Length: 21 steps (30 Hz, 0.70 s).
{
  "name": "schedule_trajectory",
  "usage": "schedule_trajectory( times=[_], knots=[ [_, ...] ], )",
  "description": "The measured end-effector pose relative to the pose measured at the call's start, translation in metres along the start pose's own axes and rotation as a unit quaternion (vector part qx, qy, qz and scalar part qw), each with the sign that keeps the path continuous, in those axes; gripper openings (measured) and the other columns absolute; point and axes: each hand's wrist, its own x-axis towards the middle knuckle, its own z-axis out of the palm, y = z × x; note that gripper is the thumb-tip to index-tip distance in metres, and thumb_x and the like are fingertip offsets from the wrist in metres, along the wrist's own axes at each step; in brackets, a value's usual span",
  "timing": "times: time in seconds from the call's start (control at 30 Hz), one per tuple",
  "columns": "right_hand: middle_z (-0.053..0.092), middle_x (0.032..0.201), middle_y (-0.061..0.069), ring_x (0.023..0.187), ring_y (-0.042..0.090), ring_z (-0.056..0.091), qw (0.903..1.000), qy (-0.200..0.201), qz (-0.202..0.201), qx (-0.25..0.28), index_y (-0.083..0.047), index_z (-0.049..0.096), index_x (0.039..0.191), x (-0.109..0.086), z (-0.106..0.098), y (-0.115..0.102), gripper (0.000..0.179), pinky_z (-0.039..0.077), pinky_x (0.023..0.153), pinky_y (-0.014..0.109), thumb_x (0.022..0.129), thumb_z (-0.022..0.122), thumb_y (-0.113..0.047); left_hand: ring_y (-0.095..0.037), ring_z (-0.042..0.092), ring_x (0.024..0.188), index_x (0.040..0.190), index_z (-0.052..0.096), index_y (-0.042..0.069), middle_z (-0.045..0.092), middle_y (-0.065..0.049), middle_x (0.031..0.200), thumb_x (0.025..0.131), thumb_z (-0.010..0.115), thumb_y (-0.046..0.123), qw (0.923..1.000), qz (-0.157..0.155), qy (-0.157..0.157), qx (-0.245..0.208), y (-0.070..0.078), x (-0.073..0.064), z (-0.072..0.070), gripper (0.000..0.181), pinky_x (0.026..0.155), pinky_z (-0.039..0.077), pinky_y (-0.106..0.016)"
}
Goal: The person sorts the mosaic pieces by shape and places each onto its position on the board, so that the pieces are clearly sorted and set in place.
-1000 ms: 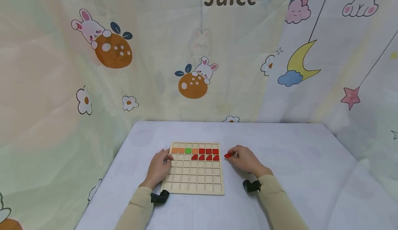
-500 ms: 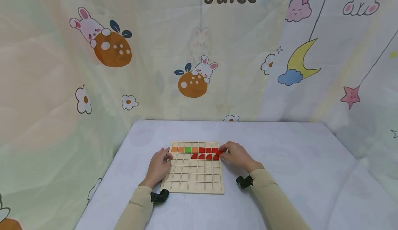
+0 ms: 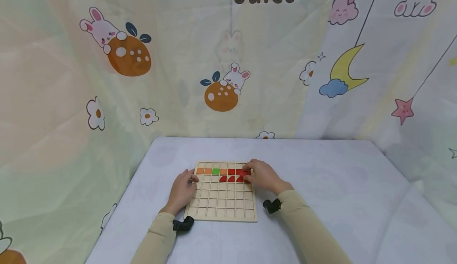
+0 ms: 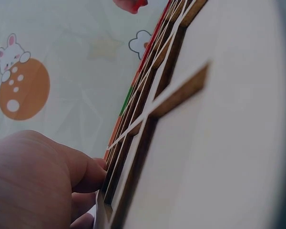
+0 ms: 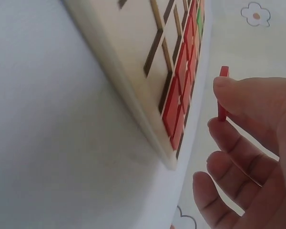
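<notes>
A wooden grid board (image 3: 223,202) lies on the white table, with orange, green and red square tiles along one upper row and several rounded red pieces (image 3: 231,179) in the row below. At the board's upper left edge, my left hand (image 3: 181,190) grips the rim, thumb on top and the other fingers partly hidden beneath. My right hand (image 3: 265,176) is over the board's upper right corner. Between its thumb and index finger it pinches a thin red tile (image 5: 223,102), seen edge-on and raised off the board in the right wrist view. The other fingers are loosely bent.
The white table (image 3: 321,169) extends around the board on all sides. A printed cloth backdrop (image 3: 171,58) with rabbits, oranges and flowers stands behind it. Each wrist carries a small black camera (image 3: 183,224).
My right hand has moved left with the red tile, from beside the board to over its upper right squares. My left hand has kept its place on the rim.
</notes>
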Motion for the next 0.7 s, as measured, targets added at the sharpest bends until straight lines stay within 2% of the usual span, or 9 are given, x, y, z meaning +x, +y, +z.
schedule_trajectory(
  times=[0.3,0.53,0.7],
  knots=[
    [0.063,0.094,-0.006,0.086,0.013,0.055,0.9998,-0.019,-0.001,-0.002,-0.013,0.072,0.107,0.008,0.005,-0.009,0.023,0.053,0.082,0.028,0.086,0.075,-0.022,-0.036,0.028,0.144,0.089,0.063,0.014,0.047,-0.014,0.147,0.088,0.057,0.003,0.9999,-0.004,-0.004,0.009,0.001,-0.001,0.0,0.012,0.119,0.019,-0.055],
    [0.063,0.095,-0.005,0.082,0.012,0.055,0.9994,-0.022,-0.024,-0.016,-0.013,0.072,0.107,0.016,0.006,-0.016,0.022,0.053,0.077,0.027,0.087,0.073,-0.022,-0.036,0.029,0.144,0.089,0.063,0.014,0.047,-0.015,0.147,0.088,0.056,0.003,1.0,0.001,-0.003,0.008,0.001,0.001,-0.001,0.013,0.12,0.019,-0.054],
    [0.064,0.097,-0.004,0.084,0.012,0.056,0.9987,-0.026,-0.039,-0.023,-0.013,0.072,0.109,0.022,0.006,-0.027,0.023,0.054,0.078,0.027,0.088,0.072,-0.021,-0.037,0.029,0.143,0.089,0.063,0.014,0.047,-0.016,0.147,0.088,0.056,0.003,1.0,0.002,-0.001,0.005,0.001,0.001,-0.001,0.013,0.119,0.019,-0.055]
  ],
)
